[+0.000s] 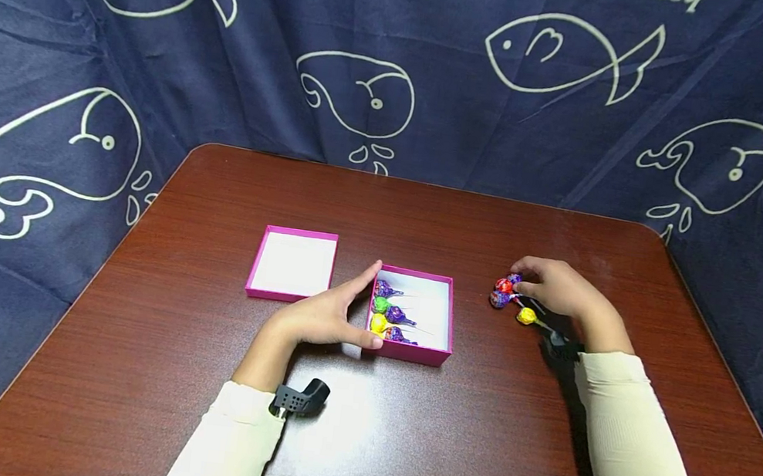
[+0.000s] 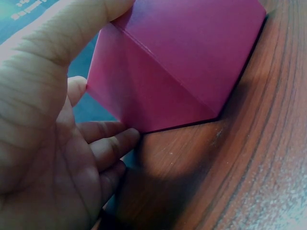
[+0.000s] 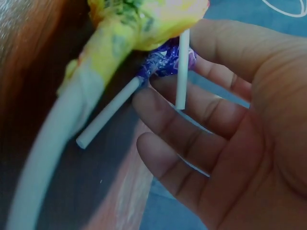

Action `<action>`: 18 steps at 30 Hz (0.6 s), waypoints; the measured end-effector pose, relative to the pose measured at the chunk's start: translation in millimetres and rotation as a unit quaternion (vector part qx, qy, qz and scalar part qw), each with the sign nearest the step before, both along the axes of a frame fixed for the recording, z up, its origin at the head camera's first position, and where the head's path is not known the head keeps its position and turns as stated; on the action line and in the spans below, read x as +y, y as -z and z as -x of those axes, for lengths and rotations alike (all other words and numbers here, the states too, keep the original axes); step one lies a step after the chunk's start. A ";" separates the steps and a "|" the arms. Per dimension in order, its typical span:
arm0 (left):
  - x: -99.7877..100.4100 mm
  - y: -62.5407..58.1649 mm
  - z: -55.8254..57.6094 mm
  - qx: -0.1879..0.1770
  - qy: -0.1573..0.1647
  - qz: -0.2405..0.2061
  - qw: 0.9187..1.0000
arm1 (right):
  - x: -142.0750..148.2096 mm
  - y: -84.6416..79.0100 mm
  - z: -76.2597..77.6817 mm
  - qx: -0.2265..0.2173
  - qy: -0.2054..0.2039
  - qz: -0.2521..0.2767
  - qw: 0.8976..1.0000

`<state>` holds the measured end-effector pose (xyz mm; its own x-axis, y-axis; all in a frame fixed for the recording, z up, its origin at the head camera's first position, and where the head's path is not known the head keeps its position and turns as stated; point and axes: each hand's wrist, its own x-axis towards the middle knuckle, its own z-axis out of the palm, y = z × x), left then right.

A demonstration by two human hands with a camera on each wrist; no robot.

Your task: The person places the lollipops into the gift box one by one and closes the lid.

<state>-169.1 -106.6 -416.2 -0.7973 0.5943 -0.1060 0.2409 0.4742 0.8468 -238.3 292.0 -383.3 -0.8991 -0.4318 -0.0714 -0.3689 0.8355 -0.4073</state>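
Note:
My left hand grips the left side of a pink box, thumb at its near corner and forefinger at its far corner. In the left wrist view the fingertips lie against the pink side wall. Inside, along the left wall, lie several wrapped lollipops, among them a green one and a yellow one. To the right, my right hand curls its fingers and thumb about a lollipop in a small group; a red one and a purple one show beside the fingertips. A yellow lollipop lies under the palm side.
A shallow pink-rimmed lid with a white inside lies left of the box, behind the left hand. Everything stands on a brown wooden table. A dark blue cloth with white fish and whale drawings hangs behind the table's far edge.

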 end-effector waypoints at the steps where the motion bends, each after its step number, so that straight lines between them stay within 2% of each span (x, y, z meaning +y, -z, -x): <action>1: -0.1 0.1 -0.1 0.000 0.000 0.000 1.000 | -0.3 0.1 0.4 0.001 0.001 -0.002 1.000; 9: -0.2 -0.6 -0.7 0.002 -0.001 0.001 1.000 | -0.1 0.5 2.5 0.006 0.010 0.001 1.000; 18: -0.5 0.2 -0.3 0.004 0.000 0.002 1.000 | 5.7 -4.5 2.9 0.052 0.034 0.040 0.997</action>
